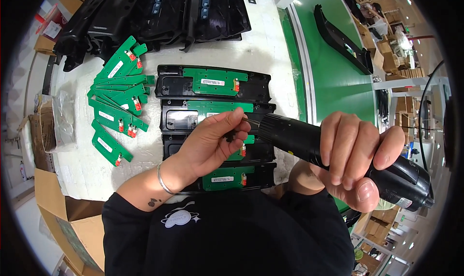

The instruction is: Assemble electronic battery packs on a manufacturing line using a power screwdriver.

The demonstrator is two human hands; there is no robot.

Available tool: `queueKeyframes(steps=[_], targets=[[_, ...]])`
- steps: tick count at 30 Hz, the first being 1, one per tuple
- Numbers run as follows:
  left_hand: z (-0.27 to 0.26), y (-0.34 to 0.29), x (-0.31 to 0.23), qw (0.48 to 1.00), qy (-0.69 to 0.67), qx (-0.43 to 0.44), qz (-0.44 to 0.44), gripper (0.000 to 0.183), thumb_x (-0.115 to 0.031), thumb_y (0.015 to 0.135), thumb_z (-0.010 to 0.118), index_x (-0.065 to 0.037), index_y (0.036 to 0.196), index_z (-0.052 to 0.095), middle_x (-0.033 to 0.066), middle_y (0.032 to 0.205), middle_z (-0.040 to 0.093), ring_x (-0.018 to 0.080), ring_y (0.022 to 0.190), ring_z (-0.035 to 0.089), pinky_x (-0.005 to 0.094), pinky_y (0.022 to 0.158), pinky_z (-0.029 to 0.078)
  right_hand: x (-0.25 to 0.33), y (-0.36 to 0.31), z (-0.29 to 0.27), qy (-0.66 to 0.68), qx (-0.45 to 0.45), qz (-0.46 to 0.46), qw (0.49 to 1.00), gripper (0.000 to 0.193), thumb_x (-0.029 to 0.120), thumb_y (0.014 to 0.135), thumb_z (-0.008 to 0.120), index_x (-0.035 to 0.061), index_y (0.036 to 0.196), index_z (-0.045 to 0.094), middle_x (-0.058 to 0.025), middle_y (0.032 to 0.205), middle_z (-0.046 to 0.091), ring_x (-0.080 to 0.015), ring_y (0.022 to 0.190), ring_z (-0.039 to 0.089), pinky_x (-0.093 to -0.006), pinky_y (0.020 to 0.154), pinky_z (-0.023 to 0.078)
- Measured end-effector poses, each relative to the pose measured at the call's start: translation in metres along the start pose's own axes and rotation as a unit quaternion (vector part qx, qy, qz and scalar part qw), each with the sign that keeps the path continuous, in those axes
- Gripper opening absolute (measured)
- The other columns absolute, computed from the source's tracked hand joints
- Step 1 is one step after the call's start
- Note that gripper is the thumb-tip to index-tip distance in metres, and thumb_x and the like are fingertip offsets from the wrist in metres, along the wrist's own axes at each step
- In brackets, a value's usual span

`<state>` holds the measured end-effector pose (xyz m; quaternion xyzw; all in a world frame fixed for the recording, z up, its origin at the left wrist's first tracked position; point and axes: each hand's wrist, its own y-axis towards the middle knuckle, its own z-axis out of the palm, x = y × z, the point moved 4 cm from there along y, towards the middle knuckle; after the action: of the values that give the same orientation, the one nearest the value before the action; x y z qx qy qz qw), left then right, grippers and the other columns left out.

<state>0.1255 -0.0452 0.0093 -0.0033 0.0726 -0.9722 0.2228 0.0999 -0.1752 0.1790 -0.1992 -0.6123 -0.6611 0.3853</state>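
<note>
Head | power screwdriver [297,139]: black, cylindrical | ribbed nose [270,126] | thin metal bit [253,123]

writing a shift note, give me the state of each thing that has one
right hand: closed around power screwdriver
power screwdriver: bit pointing left
left hand: curled, fingertips at the bit
four black trays: green board in each
loose green boards: fanned, overlapping
cardboard box: open

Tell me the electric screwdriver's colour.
The electric screwdriver is black, seen best in the head view.
</note>
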Motion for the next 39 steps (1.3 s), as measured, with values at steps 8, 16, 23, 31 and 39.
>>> queueKeyframes(steps=[8,16,23,31,39], targets=[[0.009,-0.001,0.010,0.985,0.063,-0.158,-0.037,0.036,-0.020,0.093,0.044,0.009,0.115,0.045,0.0199,0.114,0.051,0.0274,0.108,0.052,0.0310,0.093,0.045,-0.084,0.017,-0.053,-0.066,-0.176,0.034,0.982,0.020,-0.004,0.070,0.051,-0.0038,0.089,0.047,-0.0057,0.061,0.050,-0.0130,0.048,0.047,-0.0251,0.049,0.041],[0.006,-0.013,0.006,0.973,0.199,-0.113,-0.038,0.022,-0.013,0.094,0.041,0.002,0.103,0.053,0.0143,0.099,0.059,0.0204,0.091,0.061,0.0261,0.079,0.050,-0.108,0.023,-0.068,-0.140,-0.195,0.092,0.966,0.021,0.001,0.067,0.049,-0.0037,0.088,0.048,-0.0084,0.060,0.048,-0.0159,0.048,0.044,-0.0331,0.054,0.043],[0.002,-0.015,0.002,0.969,0.230,-0.092,-0.026,0.017,-0.020,0.090,0.051,-0.004,0.089,0.057,0.0060,0.086,0.061,0.0113,0.076,0.059,0.0207,0.067,0.049,-0.119,0.026,-0.072,-0.093,-0.184,0.094,0.974,0.013,-0.005,0.066,0.051,-0.0036,0.079,0.050,-0.0069,0.058,0.052,-0.0133,0.047,0.049,-0.0255,0.048,0.042],[-0.003,-0.015,0.002,0.975,0.153,-0.163,0.011,0.016,-0.013,0.087,0.057,-0.002,0.098,0.059,0.0035,0.087,0.061,0.0097,0.075,0.059,0.0202,0.068,0.049,-0.123,0.034,-0.066,-0.145,-0.152,0.125,0.970,0.012,-0.002,0.066,0.051,-0.0038,0.077,0.048,-0.0082,0.054,0.045,-0.0162,0.045,0.043,-0.0305,0.051,0.041],[-0.011,-0.019,-0.004,0.982,0.087,-0.154,0.059,0.015,-0.013,0.087,0.057,-0.003,0.097,0.058,0.0055,0.089,0.061,0.0095,0.078,0.059,0.0194,0.070,0.051,-0.075,0.025,-0.038,0.074,-0.096,0.040,0.992,0.028,0.000,0.071,0.054,-0.0001,0.097,0.045,-0.0045,0.060,0.047,-0.0124,0.045,0.043,-0.0262,0.049,0.038]])
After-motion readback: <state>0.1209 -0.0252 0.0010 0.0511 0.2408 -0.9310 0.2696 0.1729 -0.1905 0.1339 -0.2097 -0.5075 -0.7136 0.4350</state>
